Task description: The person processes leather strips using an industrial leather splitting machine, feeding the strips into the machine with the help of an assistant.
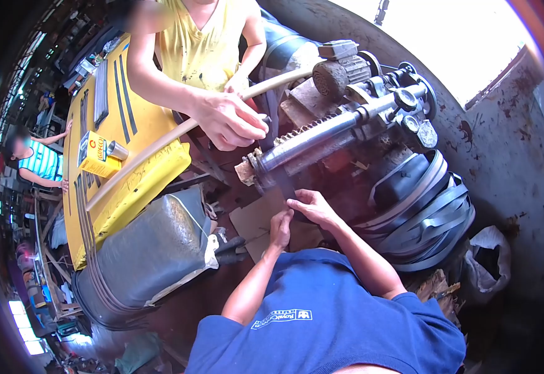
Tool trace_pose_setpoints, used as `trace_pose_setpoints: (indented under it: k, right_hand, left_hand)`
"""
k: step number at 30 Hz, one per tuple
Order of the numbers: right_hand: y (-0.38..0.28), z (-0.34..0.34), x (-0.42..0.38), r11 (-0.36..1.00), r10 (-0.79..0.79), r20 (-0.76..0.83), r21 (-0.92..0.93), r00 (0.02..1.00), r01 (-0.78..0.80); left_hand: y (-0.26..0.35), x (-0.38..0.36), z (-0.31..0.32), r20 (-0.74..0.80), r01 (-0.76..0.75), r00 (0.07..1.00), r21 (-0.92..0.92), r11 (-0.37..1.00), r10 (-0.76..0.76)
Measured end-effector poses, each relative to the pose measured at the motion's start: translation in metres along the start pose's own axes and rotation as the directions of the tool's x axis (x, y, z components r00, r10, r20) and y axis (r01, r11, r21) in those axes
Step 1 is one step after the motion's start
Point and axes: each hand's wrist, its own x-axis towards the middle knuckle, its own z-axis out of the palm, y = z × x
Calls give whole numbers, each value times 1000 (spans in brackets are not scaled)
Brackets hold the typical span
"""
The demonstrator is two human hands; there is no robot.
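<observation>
My left hand (pixel 280 229) is closed in a pinch just below the front end of a metal roller machine (pixel 322 137). Close beside it, my right hand (pixel 313 207) also has its fingers pinched, slightly higher. A dark flat strip (pixel 284 185) runs down from the roller to my fingertips, and both hands seem to grip its lower end. Behind my hands lies a piece of brown cardboard (pixel 256 215). Across from me, a co-worker's hand (pixel 231 121) reaches to the roller's end with a small dark piece in its fingers.
Coiled grey strips (pixel 434 218) are piled on the right, beside a white sack (pixel 489 262). A motor (pixel 340 75) sits behind the rollers. On the left stand a yellow table (pixel 119 81) with a yellow box (pixel 97 153), a long pale pole (pixel 147 159) and a dark bundle (pixel 153 243). Another person stands far left.
</observation>
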Motion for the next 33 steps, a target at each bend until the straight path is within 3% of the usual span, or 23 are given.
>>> trace_pose_setpoints:
  k: [3, 8, 11, 13, 17, 20, 22, 25, 26, 28, 30, 31, 33]
  right_hand:
    - [3, -1, -8, 999, 7, 3, 50, 1000, -7]
    - [26, -5, -13, 994, -25, -10, 102, 1000, 26]
    - [13, -9, -29, 999, 47, -47, -7, 998, -47]
    - [44, -16, -24, 1000, 16, -68, 2, 998, -16]
    - [90, -26, -21, 998, -48, -73, -53, 996, 44]
    - [90, -23, -27, 978, -96, 30, -185, 995, 100]
    - [85, -16, -31, 926, -255, 44, -278, 966, 257]
    - [63, -13, -35, 954, -99, 107, -271, 989, 125]
    - [57, -13, -37, 963, -74, 113, -250, 991, 101]
    - [39, -13, -44, 982, -74, 114, -163, 991, 92]
    - [49, -11, -38, 969, -231, 92, -66, 969, 237]
    - [46, -13, -36, 943, -292, 78, -143, 953, 300]
    - [18, -14, -45, 949, -288, 4, -133, 958, 286]
  left_hand:
    - [20, 0, 5, 29, -36, 999, 110, 993, 33]
    - [2, 2, 0, 53, 30, 998, 231, 973, -44]
    - [-15, 6, -1, 27, 83, 995, 243, 967, -92]
    - [-1, 5, 5, -2, 127, 991, 308, 943, -132]
    - [17, -2, 9, 34, 35, 999, 197, 980, -42]
    - [44, -9, 12, 24, 5, 1000, 140, 990, -9]
    - [57, -9, 13, 28, -5, 1000, 118, 993, 2]
    - [85, -6, 19, 6, 0, 1000, 87, 996, -1]
    - [79, -3, 12, 62, -26, 998, 92, 995, 21]
    - [68, 0, 9, 35, -20, 999, -202, 979, 28]
    - [56, -6, 5, 151, 139, 984, -337, 931, -92]
    - [35, -11, -4, 113, 237, 971, -318, 918, -211]
    - [9, -25, -7, 160, 294, 954, -316, 902, -255]
